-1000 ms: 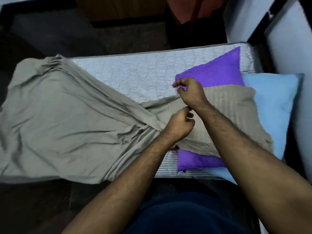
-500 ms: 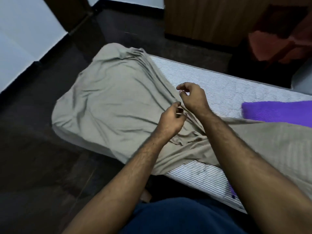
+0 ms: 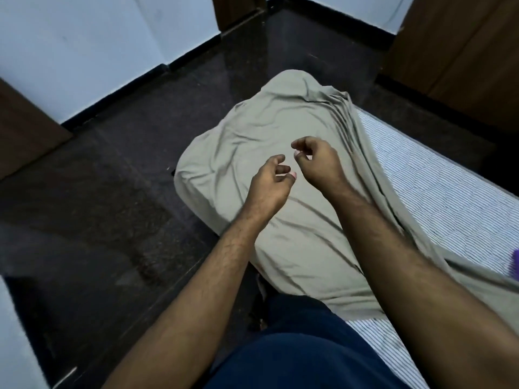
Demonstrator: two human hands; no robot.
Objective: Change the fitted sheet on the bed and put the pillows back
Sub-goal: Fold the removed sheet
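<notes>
A grey-beige fitted sheet point(image 3: 252, 136) lies rumpled over the end of the bed, pulled over that end's corners and bunched in folds toward the right. Beside the folds, the striped mattress point(image 3: 438, 181) is bare. My left hand point(image 3: 268, 182) and my right hand point(image 3: 317, 161) hover close together above the sheet. The fingers of both are loosely curled and hold nothing. Only a sliver of the purple pillow point(image 3: 516, 265) shows at the right edge.
Dark polished floor point(image 3: 112, 206) surrounds the bed's end on the left and far side. White walls point(image 3: 84, 51) meet at the back. A wooden cabinet point(image 3: 463, 51) stands at the far right, and a brown panel point(image 3: 22, 130) is at the left.
The view has swung left from the pillow end to the other end of the bed. Both hands travelled left along the sheet, and the pillows slid out of view.
</notes>
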